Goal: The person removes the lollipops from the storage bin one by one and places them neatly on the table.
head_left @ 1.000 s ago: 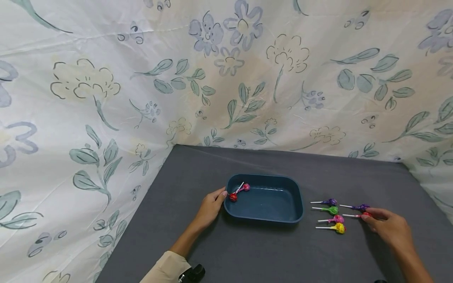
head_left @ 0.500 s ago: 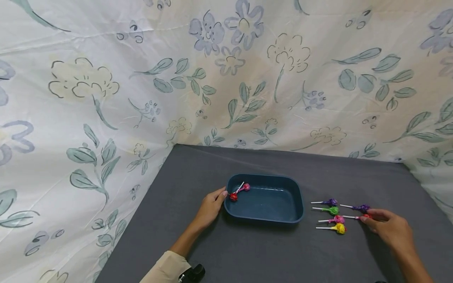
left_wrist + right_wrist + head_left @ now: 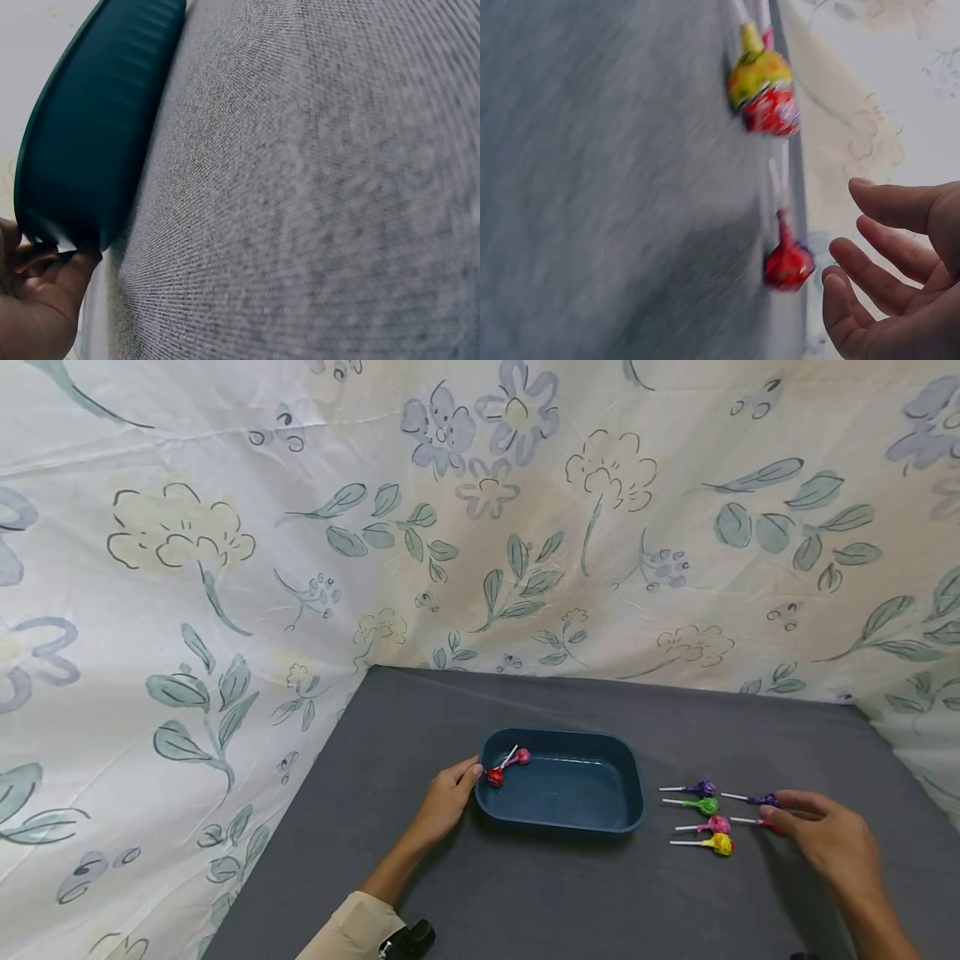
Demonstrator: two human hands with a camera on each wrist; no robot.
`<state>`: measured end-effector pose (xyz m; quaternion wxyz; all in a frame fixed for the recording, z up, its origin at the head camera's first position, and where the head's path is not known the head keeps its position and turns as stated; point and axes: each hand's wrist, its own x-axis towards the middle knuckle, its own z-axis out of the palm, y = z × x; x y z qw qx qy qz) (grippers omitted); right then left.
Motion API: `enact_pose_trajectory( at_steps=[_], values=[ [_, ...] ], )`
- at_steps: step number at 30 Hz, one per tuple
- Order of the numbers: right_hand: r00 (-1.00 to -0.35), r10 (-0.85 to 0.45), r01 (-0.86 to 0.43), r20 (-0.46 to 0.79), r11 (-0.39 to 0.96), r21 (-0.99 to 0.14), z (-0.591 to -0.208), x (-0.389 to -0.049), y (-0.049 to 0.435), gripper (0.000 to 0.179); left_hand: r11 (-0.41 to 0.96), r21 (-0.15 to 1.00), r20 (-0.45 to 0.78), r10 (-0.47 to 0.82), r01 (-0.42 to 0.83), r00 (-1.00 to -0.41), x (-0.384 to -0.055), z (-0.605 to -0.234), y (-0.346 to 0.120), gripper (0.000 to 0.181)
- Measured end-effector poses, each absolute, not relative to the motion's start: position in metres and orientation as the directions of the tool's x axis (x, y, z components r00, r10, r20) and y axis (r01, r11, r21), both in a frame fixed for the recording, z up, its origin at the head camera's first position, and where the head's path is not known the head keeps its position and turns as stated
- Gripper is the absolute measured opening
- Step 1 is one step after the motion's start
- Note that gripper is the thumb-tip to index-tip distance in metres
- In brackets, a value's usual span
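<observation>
My left hand (image 3: 444,800) pinches the left end of a dark blue plastic tray (image 3: 558,828); in the left wrist view fingers (image 3: 71,281) press against the tray's end wall. Inside the tray lie a red lollipop (image 3: 495,777) and a pink lollipop (image 3: 522,756). To the right, my right hand (image 3: 832,839) hovers with thumb and fingers spread, holding nothing. Its fingertips come close to a purple lollipop (image 3: 767,799). A red lollipop (image 3: 788,266) lies on the cloth below the hand, partly covered by it in the head view.
Between tray and right hand lie another purple lollipop (image 3: 703,788), a green one (image 3: 707,806), a pink one (image 3: 717,824) and a yellow one (image 3: 721,844), sticks pointing left. Grey cloth (image 3: 570,902) covers the table. A floral curtain (image 3: 480,593) hangs behind.
My right hand has come off the red lollipop, its fingers spreading and shifting up toward the purple one. The left hand and tray stay where they were.
</observation>
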<state>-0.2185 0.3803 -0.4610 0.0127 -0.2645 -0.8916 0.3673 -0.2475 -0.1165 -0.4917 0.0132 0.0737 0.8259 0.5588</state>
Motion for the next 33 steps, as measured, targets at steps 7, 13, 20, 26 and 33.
enact_pose_trajectory(
  at_steps=[7, 13, 20, 26, 33],
  values=[
    [-0.884, 0.442, 0.421, -0.152, 0.613, -0.668, -0.445, -0.221, 0.365, 0.066, 0.376, 0.922, 0.044, 0.138, 0.093, -0.989, -0.247, -0.491, -0.116, 0.049],
    [-0.911, 0.392, 0.363, -0.128, 0.614, -0.701, -0.435, -0.22, 0.353, 0.068, 0.375, 0.921, 0.057, 0.14, 0.106, -0.989, -0.247, -0.491, -0.116, 0.049],
    [-0.942, 0.328, 0.272, -0.07, 0.628, -0.729, -0.427, -0.218, 0.337, 0.071, 0.373, 0.921, 0.066, 0.144, 0.116, -0.987, -0.247, -0.49, -0.115, 0.047],
    [-0.961, 0.269, 0.217, -0.062, 0.599, -0.771, -0.423, -0.219, 0.322, 0.075, 0.371, 0.923, 0.055, 0.138, 0.103, -0.989, -0.247, -0.49, -0.115, 0.047],
    [-0.971, 0.23, 0.193, -0.069, 0.575, -0.795, -0.423, -0.223, 0.3, 0.075, 0.378, 0.918, 0.069, 0.137, 0.116, -0.988, -0.247, -0.489, -0.114, 0.045]
  ],
)
